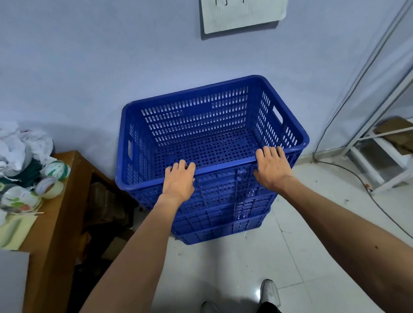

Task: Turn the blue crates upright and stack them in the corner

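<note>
A stack of blue perforated crates stands upright against the pale wall, nested one in another. The top crate is empty, with its open side up. The rims of two lower crates show beneath it. My left hand lies on the top crate's near rim, fingers curled over the edge. My right hand rests on the same rim farther right, fingers over the edge and thumb on the outer wall.
A brown wooden table stands at the left, loaded with tape rolls, bags and paper. At the right are a white metal frame and a black cable on the tiled floor. A paper sign hangs on the wall above.
</note>
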`<state>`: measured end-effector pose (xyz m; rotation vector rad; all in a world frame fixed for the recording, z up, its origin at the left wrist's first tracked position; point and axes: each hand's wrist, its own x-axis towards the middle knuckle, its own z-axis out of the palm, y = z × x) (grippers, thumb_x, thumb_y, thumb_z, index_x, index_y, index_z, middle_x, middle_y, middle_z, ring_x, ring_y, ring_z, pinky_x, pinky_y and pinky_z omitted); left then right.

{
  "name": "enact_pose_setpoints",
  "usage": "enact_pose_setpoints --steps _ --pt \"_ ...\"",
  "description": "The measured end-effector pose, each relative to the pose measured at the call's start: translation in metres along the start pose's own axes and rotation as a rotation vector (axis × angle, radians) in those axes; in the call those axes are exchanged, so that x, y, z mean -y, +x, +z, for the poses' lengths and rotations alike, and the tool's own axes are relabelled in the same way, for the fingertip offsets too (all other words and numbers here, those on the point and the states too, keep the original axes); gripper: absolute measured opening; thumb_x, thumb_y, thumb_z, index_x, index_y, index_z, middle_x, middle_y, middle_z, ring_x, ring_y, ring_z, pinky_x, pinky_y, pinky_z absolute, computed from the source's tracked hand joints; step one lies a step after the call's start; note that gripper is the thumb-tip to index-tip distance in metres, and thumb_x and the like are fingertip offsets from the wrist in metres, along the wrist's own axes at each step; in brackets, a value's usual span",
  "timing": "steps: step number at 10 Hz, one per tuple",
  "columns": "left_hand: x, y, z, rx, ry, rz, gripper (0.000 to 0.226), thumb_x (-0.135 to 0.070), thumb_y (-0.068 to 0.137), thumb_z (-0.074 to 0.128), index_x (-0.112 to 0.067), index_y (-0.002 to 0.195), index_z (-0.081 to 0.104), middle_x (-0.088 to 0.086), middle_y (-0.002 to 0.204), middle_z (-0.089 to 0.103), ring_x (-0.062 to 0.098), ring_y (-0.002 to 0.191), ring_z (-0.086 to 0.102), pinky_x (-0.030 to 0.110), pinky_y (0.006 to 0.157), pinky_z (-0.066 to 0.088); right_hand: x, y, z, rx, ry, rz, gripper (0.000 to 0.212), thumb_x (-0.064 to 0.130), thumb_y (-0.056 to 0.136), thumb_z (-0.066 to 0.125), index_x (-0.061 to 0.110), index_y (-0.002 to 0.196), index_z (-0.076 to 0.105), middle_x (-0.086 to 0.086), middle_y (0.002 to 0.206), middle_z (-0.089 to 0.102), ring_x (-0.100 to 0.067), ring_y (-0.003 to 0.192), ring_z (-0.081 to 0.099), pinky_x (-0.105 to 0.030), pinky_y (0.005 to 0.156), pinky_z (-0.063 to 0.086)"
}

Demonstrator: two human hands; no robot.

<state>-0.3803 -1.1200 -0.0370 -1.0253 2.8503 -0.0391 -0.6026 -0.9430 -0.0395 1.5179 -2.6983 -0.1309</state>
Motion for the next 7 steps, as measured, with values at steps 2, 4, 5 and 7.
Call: enact_pose_setpoints --steps 2,4,5,7 --pt "0.005 0.003 0.001 0.004 0.024 0.032 0.037 -0.021 0.095 0.061 -0.015 0.127 0.043 0.013 0.126 0.047 0.033 0.115 0.047 0.049 0.106 0.035 0.006 0.000 0.004 0.022 0.024 0.043 0.044 0.031 0.083 0.060 0.009 0.118 0.044 -0.010 0.115 0.049 -0.033 0.114 0.045 -0.051 0.116 0.023" --pt "-0.003 -0.011 -0.006 0.143 -0.031 -0.040 0.074 -0.040 0.098 0.053 -0.018 0.156 0.012 0.017 0.163 0.006 0.036 0.147 0.019 0.050 0.119 0.018 0.010 -0.008 -0.011 0.117 0.028 0.057 0.072 0.042 0.087 0.058 0.010 0.144 0.029 -0.011 0.142 0.038 -0.032 0.139 0.028 -0.049 0.120 0.016" --pt "0.003 -0.029 -0.008 0.189 -0.014 -0.023 0.089 -0.045 0.098 0.050 -0.022 0.157 -0.014 0.010 0.164 -0.019 0.030 0.152 -0.005 0.050 0.123 0.005 0.015 -0.019 -0.017 0.186 0.074 0.069 0.083 0.039 0.092 0.051 0.009 0.156 0.007 -0.012 0.163 0.011 -0.032 0.151 0.005 -0.047 0.122 0.009" --pt "0.005 -0.085 -0.018 0.187 -0.023 -0.073 0.094 -0.051 0.096 0.050 -0.025 0.155 -0.019 0.005 0.162 -0.026 0.025 0.152 -0.015 0.050 0.122 0.010 0.018 -0.054 -0.030 0.213 0.135 -0.015 0.088 0.041 0.096 0.048 0.011 0.157 -0.009 -0.008 0.165 -0.014 -0.026 0.152 -0.010 -0.043 0.123 0.009"
